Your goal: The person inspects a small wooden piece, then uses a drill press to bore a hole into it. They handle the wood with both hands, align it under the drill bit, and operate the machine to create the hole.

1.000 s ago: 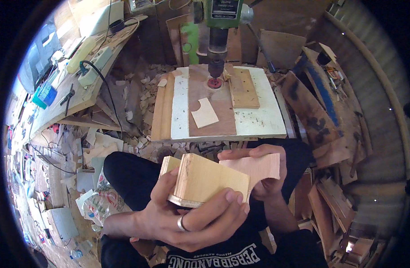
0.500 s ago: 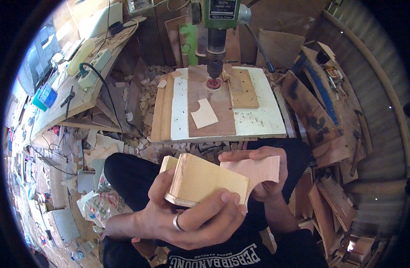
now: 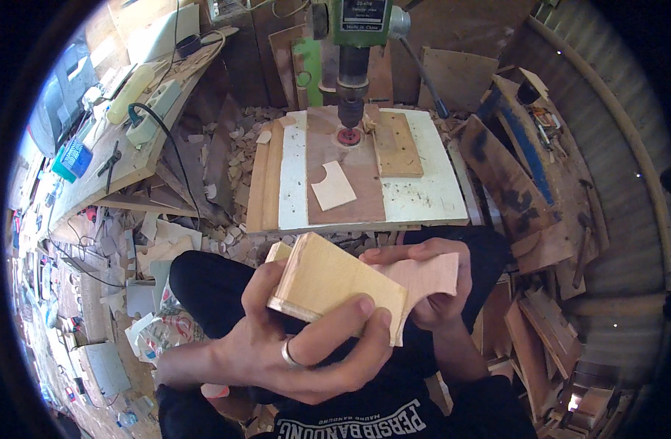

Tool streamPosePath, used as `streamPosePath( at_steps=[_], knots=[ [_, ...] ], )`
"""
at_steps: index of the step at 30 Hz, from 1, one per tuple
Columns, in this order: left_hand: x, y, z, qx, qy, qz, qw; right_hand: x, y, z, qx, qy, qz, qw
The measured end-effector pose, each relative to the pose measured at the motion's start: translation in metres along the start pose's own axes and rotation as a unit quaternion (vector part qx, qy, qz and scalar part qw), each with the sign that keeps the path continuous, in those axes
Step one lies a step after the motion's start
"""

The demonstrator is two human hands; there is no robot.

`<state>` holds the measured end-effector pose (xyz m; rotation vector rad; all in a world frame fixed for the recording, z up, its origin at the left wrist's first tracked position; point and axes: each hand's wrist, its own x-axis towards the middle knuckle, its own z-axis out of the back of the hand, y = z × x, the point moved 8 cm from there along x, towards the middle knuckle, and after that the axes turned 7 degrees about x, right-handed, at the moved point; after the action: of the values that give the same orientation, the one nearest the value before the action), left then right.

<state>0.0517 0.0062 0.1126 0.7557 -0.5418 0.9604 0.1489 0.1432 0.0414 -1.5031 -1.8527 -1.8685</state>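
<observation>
Above my lap, my left hand (image 3: 299, 358), with a ring on one finger, is closed around a stack of pale yellow wooden pieces (image 3: 335, 274). My right hand (image 3: 445, 311) grips a pinkish thin wooden piece (image 3: 434, 275) with a curved notch in its lower edge. That piece lies against the right end of the stack and is partly hidden behind it. Beyond both hands, a notched wooden piece (image 3: 337, 189) rests on a brown board (image 3: 354, 208) under a green drill press (image 3: 357, 33), whose red round cutter (image 3: 349, 137) is down near the board.
The brown board lies on a white work table (image 3: 430, 201), beside a thick wooden block (image 3: 401, 146). A wooden bench (image 3: 149, 154) with a power strip and cord stands at left. Offcuts (image 3: 240, 172) litter the floor. Boards (image 3: 507, 175) lean at right.
The stack in my left hand has tilted a little, its right end lower, and the fingers have shifted on it. My left forearm has moved slightly left. My right hand has hardly moved.
</observation>
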Motion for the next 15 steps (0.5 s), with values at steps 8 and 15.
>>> streamPosePath(
  at_steps=[8,15],
  knots=[
    [0.012,0.011,0.002,-0.003,0.033,-0.044,0.998,0.001,0.001,-0.001,-0.02,0.002,0.005,1.0],
    [0.01,0.017,0.002,0.018,0.047,-0.057,0.997,0.022,0.045,0.006,-0.147,-0.12,0.09,0.978]
  ],
)
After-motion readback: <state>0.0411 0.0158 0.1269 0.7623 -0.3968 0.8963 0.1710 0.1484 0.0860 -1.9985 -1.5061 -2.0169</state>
